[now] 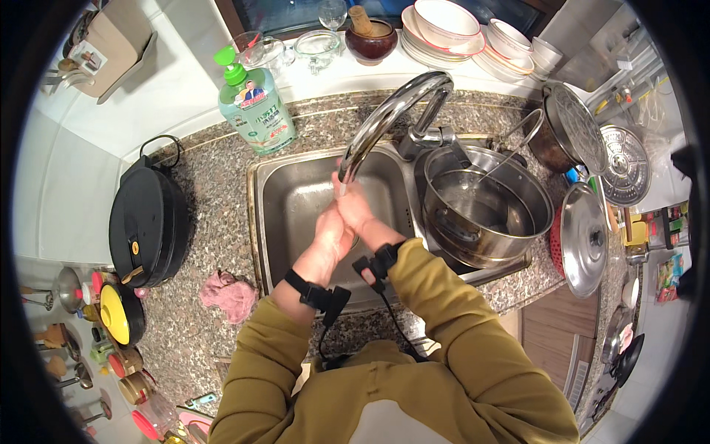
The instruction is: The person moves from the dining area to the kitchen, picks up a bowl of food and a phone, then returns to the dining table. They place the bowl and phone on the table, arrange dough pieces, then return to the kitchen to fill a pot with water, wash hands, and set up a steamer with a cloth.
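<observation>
My left hand (331,225) and my right hand (353,203) are pressed together beneath the spout of a chrome faucet (383,119), over the left basin of a stainless steel sink (288,194). The spout's end hides part of the fingers. No object shows between the palms, and how far the fingers are bent is hard to see. Each wrist wears a black strap with a small device and a cable. A large steel pot (488,238) with water in it stands over the right basin.
A green pump bottle of dish soap (263,114) stands behind the sink. Left lie a pink cloth (228,297) and a black electric pan (147,222). Stacked bowls (446,28) and a mortar (370,47) line the sill. A steel lid (583,238) leans at the right.
</observation>
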The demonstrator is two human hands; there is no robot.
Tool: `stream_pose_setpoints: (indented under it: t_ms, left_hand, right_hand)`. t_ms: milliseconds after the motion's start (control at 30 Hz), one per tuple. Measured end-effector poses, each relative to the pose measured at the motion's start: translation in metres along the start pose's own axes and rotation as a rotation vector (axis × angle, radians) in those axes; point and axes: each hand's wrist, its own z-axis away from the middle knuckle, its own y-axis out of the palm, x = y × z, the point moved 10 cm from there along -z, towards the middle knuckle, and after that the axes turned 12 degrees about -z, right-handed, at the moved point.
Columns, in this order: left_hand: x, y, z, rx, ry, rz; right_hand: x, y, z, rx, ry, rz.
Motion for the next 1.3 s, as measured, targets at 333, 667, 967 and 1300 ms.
stream_pose_setpoints:
  t_ms: [333,667,967,1300]
  left_hand:
    - [0.005,-0.007,0.009,0.132,-0.084,-0.038]
    - [0.0,0.006,0.019,0.091,-0.065,0.0]
    - [0.008,-0.007,0.018,0.067,-0.048,0.019]
    - [-0.003,-0.002,0.014,0.042,-0.034,0.003]
  right_hand:
    - [-0.042,0.021,0.007,0.157,0.228,0.031]
    - [-0.028,0.006,0.014,0.119,0.375,0.041]
    - [-0.035,0.018,0.018,0.097,0.264,-0.152]
    - [-0.02,0.016,0.018,0.176,0.151,-0.023]
